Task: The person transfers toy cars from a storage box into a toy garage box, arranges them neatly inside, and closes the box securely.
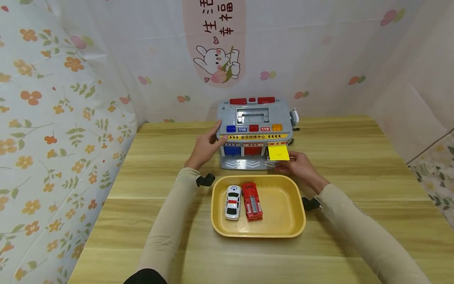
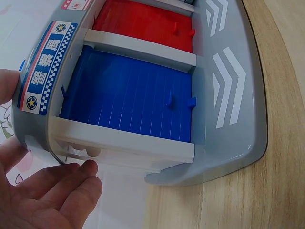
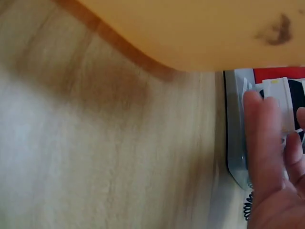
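Observation:
A grey toy rescue station (image 1: 253, 134) stands on the table with blue, red and yellow garage doors. My left hand (image 1: 205, 148) grips its left side, thumb at the roof's front edge; the left wrist view shows my fingers (image 2: 71, 195) bent under the overhang beside the blue door (image 2: 128, 95). The yellow door (image 1: 278, 153) is swung up. Just below it, my right hand (image 1: 298, 167) reaches to the bay. In the right wrist view, straight fingers (image 3: 262, 138) lie against a white-and-black toy car (image 3: 281, 100), partly hidden by the hand.
A yellow tray (image 1: 283, 227) sits in front of the station, between my forearms. In it lie a white police car (image 1: 232, 203) and a red fire truck (image 1: 252, 201). A white handset (image 1: 294, 117) with a coiled black cord is on the station's right side.

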`<state>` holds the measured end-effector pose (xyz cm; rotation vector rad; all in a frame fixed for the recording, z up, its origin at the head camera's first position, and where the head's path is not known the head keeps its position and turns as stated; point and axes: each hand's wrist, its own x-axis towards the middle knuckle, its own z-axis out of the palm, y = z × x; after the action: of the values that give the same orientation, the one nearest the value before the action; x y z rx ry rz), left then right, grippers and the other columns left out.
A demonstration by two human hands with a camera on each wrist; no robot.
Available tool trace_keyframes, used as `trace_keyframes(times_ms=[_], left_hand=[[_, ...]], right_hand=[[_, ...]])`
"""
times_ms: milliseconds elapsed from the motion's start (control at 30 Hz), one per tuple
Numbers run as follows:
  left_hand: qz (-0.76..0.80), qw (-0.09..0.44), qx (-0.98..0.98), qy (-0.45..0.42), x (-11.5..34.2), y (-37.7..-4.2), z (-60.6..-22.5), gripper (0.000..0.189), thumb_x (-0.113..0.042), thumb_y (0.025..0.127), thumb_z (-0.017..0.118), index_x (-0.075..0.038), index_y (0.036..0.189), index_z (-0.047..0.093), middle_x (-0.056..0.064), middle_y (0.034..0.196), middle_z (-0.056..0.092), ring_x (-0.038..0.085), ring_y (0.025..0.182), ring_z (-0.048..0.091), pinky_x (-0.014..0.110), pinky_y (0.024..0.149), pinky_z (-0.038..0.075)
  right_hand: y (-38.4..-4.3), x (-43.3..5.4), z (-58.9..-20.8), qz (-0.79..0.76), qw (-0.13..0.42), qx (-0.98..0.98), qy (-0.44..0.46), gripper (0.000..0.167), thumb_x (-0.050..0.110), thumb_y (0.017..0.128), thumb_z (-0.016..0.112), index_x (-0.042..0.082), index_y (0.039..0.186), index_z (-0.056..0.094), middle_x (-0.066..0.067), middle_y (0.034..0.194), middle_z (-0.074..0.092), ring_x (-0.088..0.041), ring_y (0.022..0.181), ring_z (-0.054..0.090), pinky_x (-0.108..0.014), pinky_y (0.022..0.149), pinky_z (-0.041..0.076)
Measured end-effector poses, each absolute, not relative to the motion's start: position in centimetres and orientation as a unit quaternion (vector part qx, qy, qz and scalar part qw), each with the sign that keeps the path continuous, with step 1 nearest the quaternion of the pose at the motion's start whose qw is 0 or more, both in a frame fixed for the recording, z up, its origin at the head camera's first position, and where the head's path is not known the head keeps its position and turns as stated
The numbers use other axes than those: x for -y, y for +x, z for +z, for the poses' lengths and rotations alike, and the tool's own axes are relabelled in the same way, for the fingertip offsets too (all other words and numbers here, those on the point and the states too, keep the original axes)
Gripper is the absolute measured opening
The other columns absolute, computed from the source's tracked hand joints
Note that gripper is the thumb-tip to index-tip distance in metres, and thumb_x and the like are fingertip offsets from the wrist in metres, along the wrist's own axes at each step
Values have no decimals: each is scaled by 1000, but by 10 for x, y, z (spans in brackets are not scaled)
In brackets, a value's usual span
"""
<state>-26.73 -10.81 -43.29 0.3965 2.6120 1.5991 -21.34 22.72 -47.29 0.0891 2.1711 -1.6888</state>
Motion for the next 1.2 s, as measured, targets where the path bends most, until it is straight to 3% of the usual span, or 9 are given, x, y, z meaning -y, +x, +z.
trace_keyframes(times_ms=[133, 267, 567, 733, 833, 967, 1200], left_hand=[[516, 25, -846, 129, 108, -267, -433, 66, -54, 95, 61, -47, 153, 30, 1, 162, 38, 24, 141, 51, 41, 114, 46], [511, 23, -850, 128, 107, -268, -432, 66, -54, 95, 61, -48, 153, 30, 1, 161, 38, 24, 140, 52, 41, 114, 46], [511, 22, -850, 130, 105, -268, -431, 65, -54, 95, 61, -50, 152, 30, 0, 161, 40, 24, 140, 52, 41, 114, 47], [513, 19, -848, 135, 106, -269, -431, 65, -52, 96, 61, -46, 153, 31, 1, 161, 38, 24, 140, 51, 40, 114, 47], [510, 19, -849, 135, 106, -269, -431, 65, -53, 96, 60, -46, 153, 30, 0, 162, 37, 23, 141, 51, 39, 114, 46], [506, 19, -851, 138, 105, -270, -431, 66, -53, 95, 61, -46, 153, 30, 1, 161, 38, 23, 139, 53, 39, 113, 48], [502, 21, -853, 142, 108, -268, -428, 66, -47, 97, 62, -42, 155, 30, 8, 147, 56, 21, 111, 63, 41, 102, 55]], right_hand=[[-213, -226, -472, -571, 192, -797, 31, 39, 12, 103, 50, -11, 134, 54, -19, 105, 73, -11, 78, 73, -28, 72, 63], [-210, -229, -470, -571, 198, -797, 20, 38, 13, 104, 47, -13, 130, 58, -11, 101, 75, -10, 76, 70, -26, 71, 62], [-207, -239, -467, -553, 224, -801, -40, 43, 16, 105, 46, -8, 141, 48, -25, 116, 71, -12, 84, 71, -28, 74, 61], [-209, -237, -471, -507, 264, -816, -83, 57, 24, 103, 54, 6, 154, 34, -26, 143, 55, -23, 107, 64, -39, 97, 57], [-209, -237, -472, -497, 272, -818, -97, 61, 27, 102, 57, 7, 154, 33, -24, 145, 53, -23, 110, 61, -39, 101, 54], [-208, -242, -470, -523, 270, -803, -94, 52, 20, 104, 53, 1, 149, 37, -28, 132, 63, -17, 98, 66, -29, 87, 58], [-206, -245, -468, -543, 260, -794, -89, 53, 18, 105, 51, 2, 152, 32, -31, 126, 64, -15, 88, 69, -27, 75, 60]])
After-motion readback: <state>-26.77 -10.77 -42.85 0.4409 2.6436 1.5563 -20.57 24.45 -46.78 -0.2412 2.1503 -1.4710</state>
